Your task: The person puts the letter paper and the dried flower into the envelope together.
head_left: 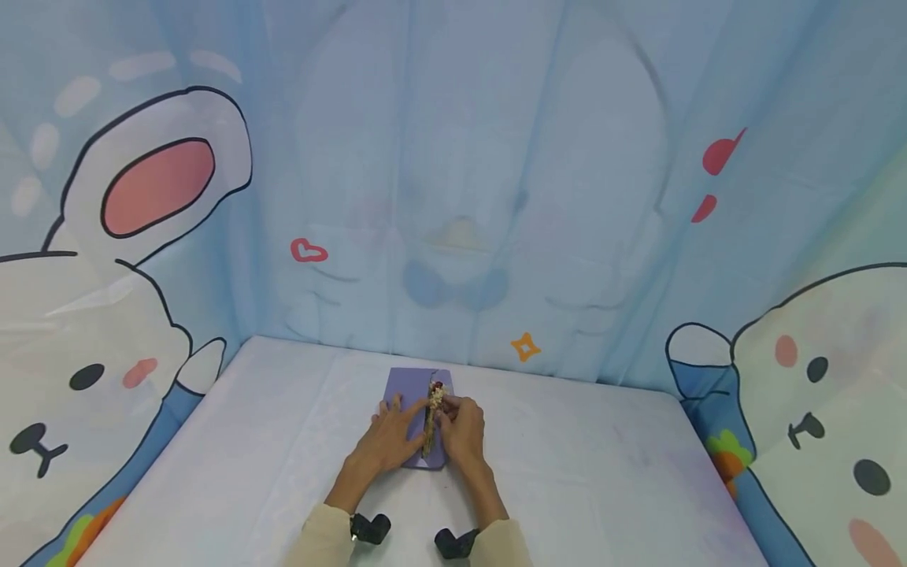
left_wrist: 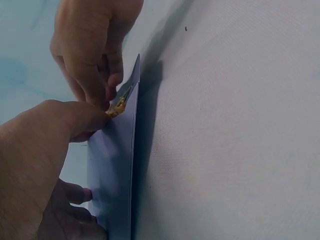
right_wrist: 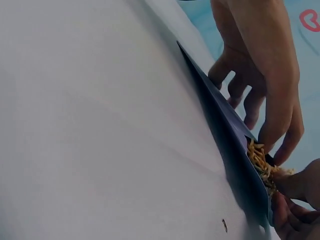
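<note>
A purple card-like folder (head_left: 404,383) lies on the white table, with a small bunch of dried flowers (head_left: 437,391) along its right part. The stems run down toward the near edge. My left hand (head_left: 388,435) rests spread over the folder, its thumb and index finger touching the bunch. On the other side, my right hand (head_left: 464,433) pinches the bunch near the flower heads. Yellowish dried stalks (right_wrist: 257,157) show between both hands in the right wrist view. From the left wrist, the folder (left_wrist: 115,160) appears edge-on, and fingers hide most of the flowers.
The white cloth-covered table (head_left: 588,472) extends to both sides. Behind it hangs a light blue curtain (head_left: 468,118) with cartoon prints. Black wrist devices (head_left: 371,528) sit at the sleeve cuffs. A small dark speck (right_wrist: 224,225) lies on the cloth.
</note>
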The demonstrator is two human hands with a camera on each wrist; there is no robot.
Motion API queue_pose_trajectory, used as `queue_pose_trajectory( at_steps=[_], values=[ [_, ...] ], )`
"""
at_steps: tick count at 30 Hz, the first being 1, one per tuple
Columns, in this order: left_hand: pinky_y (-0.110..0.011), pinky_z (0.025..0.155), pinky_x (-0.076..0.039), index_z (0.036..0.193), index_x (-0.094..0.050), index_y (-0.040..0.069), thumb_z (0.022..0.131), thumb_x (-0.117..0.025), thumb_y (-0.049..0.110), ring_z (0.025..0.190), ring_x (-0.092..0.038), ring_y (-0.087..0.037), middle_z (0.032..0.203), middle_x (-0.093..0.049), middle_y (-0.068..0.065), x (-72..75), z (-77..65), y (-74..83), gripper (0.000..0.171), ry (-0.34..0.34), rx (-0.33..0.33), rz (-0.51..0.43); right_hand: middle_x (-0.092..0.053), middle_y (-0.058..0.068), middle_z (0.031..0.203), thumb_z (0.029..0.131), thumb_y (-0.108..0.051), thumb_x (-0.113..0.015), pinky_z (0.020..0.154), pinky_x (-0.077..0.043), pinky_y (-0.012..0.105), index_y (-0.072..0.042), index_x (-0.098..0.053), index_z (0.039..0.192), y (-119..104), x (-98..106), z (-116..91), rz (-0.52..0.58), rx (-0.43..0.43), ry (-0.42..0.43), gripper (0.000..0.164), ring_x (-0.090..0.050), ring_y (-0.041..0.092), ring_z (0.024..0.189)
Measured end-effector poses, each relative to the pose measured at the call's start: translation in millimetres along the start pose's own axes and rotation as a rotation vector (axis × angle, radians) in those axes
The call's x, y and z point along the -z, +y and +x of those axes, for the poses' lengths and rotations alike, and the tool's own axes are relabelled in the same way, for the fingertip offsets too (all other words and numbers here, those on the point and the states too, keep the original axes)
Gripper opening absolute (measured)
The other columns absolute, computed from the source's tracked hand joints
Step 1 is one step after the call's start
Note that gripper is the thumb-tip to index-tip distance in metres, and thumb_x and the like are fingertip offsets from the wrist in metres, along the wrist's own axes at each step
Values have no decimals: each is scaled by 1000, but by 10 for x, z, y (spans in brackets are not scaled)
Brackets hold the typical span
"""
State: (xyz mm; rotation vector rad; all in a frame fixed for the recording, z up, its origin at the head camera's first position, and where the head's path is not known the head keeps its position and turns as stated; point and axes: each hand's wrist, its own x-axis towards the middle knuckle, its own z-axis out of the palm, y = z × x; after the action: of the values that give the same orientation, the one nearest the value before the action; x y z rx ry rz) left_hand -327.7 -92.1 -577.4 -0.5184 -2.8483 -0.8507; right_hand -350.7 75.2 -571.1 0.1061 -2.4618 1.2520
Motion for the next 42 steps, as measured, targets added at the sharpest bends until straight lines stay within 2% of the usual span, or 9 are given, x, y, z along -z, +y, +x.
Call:
queue_pose_trajectory(
  at_steps=[3, 7, 12, 18, 25, 28, 32, 38, 42],
  values=[
    [-81, 108, -42, 162, -51, 23, 102, -67, 29, 142, -44, -69, 158, -41, -47, 42, -20, 34, 62, -8, 19, -33, -79, 18, 96, 89, 5, -83, 68, -57, 26, 12, -76, 122, 34, 0, 17, 31, -3, -73, 34, -70, 19, 79],
    [-82, 111, -40, 160, -53, 23, 102, -67, 34, 145, -42, -70, 161, -40, -45, -41, 3, -24, 61, 10, 35, -66, -78, 19, 98, 90, 3, -84, 72, -60, 29, 14, -75, 121, 64, -13, 39, 50, -2, -122, 34, -72, 22, 83],
    [-81, 111, -41, 162, -52, 24, 103, -63, 40, 146, -43, -69, 162, -41, -44, -164, 59, -151, 62, 41, 24, -35, -78, 19, 98, 91, 0, -84, 75, -63, 34, 12, -76, 120, 76, -41, 75, 47, 10, -132, 33, -74, 24, 85],
    [-83, 111, -39, 163, -51, 24, 102, -61, 41, 146, -41, -70, 162, -40, -45, -136, 41, -136, 64, 31, 22, -54, -79, 17, 100, 89, -1, -86, 76, -61, 35, 7, -79, 121, 53, -57, 80, 40, -8, -136, 34, -73, 23, 86],
    [-83, 116, -35, 160, -54, 24, 98, -64, 37, 150, -38, -69, 165, -38, -43, -155, 53, -121, 64, 47, 50, -71, -79, 19, 107, 88, -1, -85, 83, -61, 47, 2, -80, 123, 35, -91, 49, 26, -17, -139, 36, -75, 31, 93],
    [-83, 116, -35, 159, -55, 24, 97, -66, 37, 150, -38, -70, 165, -39, -43, -158, 58, -129, 64, 55, 50, -76, -76, 19, 107, 87, -1, -86, 82, -60, 47, 3, -80, 122, 32, -113, 39, 2, -14, -132, 36, -73, 32, 94],
    [-83, 116, -35, 160, -54, 22, 98, -65, 35, 150, -38, -70, 164, -40, -43, -97, 32, -88, 64, 44, 53, -99, -74, 17, 102, 85, -2, -88, 78, -58, 44, 2, -82, 118, 25, -147, 41, -27, -5, -102, 34, -72, 30, 90],
    [-80, 116, -37, 163, -51, 17, 102, -64, 32, 150, -38, -69, 164, -39, -44, 156, -56, 108, 64, -39, 51, -44, -75, 15, 97, 81, -2, -89, 75, -55, 42, -3, -85, 112, 5, -200, 47, -71, -34, -59, 31, -70, 27, 86],
    [-78, 118, -38, 164, -50, 18, 103, -64, 32, 152, -38, -67, 165, -38, -43, 188, -58, 123, 64, -62, 60, -26, -76, 14, 96, 79, -1, -89, 76, -56, 45, -5, -85, 112, -30, -219, 47, -115, -41, -47, 33, -70, 29, 87]
  ],
)
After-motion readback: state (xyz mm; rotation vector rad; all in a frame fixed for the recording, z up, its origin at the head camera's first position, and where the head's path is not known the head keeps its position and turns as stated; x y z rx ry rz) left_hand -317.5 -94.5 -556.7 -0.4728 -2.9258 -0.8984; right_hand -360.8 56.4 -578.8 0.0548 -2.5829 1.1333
